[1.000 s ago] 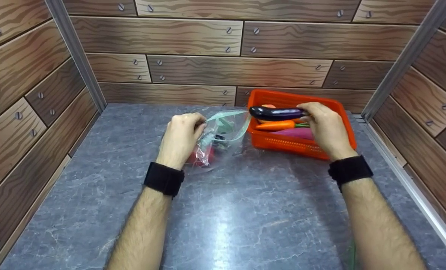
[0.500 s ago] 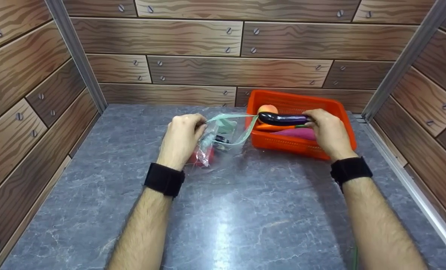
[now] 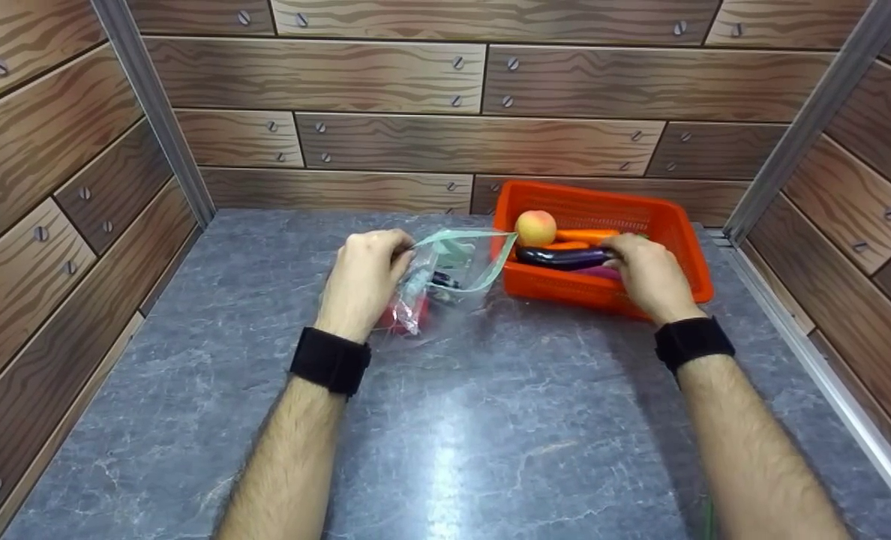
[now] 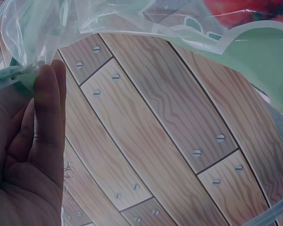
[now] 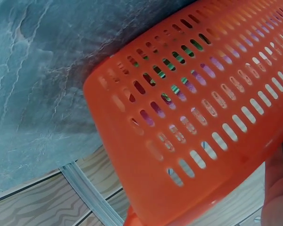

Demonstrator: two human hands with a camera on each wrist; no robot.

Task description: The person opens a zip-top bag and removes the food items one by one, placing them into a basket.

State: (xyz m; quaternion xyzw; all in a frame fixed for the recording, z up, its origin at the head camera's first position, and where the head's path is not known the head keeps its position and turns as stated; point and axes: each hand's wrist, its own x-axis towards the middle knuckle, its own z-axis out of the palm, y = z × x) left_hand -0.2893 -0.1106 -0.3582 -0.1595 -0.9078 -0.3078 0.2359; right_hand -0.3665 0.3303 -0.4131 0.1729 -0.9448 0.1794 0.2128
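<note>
Eggplant (image 3: 560, 258), shifted nearward in the basket (image 3: 565, 288), lies left of the right hand (image 3: 653, 274) pinching its end.

Dark-purple eggplant (image 3: 558, 259), orange-red basket (image 3: 565, 288), mint-edged clear bag (image 3: 451, 253), white-veined grey tabletop (image 3: 528, 420)

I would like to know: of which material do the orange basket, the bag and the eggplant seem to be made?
Orange basket: probably moulded plastic, slight sheen; its smooth walls have regular slots.
Bag: apparently thin, glossy plastic film; clear with green parts, creased, catching light.
Eggplant: smooth, glossy surface with bright highlights; plastic imitation or real, I cannot tell.
</note>
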